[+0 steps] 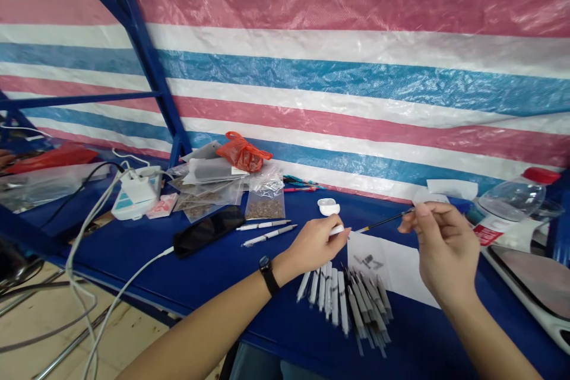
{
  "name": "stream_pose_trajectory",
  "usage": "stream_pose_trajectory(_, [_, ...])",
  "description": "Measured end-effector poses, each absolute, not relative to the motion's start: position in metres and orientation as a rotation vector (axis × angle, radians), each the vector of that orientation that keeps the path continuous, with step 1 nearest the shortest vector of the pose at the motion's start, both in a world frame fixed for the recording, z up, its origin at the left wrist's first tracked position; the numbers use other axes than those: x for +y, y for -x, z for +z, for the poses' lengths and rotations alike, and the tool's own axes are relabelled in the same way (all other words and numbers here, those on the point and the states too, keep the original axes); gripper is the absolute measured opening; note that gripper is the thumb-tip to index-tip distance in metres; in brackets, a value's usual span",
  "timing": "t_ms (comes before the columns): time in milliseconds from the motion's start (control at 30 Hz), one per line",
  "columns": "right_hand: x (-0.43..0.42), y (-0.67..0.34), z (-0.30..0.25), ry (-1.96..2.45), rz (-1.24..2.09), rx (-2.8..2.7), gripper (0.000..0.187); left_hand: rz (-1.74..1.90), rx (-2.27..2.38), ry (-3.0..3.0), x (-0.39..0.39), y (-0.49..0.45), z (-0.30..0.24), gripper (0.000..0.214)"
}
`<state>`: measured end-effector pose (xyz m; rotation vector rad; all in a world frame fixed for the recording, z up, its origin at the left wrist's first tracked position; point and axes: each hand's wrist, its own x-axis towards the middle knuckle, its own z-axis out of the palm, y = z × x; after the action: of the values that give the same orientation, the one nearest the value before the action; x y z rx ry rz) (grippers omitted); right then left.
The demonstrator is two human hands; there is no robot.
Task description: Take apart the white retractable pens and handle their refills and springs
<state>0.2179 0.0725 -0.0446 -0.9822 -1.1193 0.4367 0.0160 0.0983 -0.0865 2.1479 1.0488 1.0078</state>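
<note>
Pinching a white plastic barrel (337,230) in curled left hand (312,244). Gripping a thin dark refill (383,222) between right hand (439,246) fingertips, above piled pens (347,303).

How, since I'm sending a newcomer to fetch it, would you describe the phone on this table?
On the blue table, look left of the left hand, past two loose white pens. The phone lies flat before the clear bags; it is the only black slab, a white cable meeting its near end.
</note>
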Motion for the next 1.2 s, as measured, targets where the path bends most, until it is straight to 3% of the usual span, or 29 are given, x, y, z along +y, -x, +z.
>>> stream_pose_trajectory(167, [0.066,-0.209,-0.048,0.939,0.398,-1.192,0.041,0.993,0.994,-2.159,0.094,-0.019,-0.086,0.019])
stream_pose_trajectory(933, [0.062,-0.201,-0.058,0.853,0.522,-1.242,0.033,0.854,1.038,-2.383,0.097,-0.015,-0.088,0.023])
stream_pose_trajectory(1200, [0.063,-0.193,-0.066,0.94,0.613,-1.393,0.032,0.948,0.978,-2.158,0.095,-0.018,-0.086,0.026])
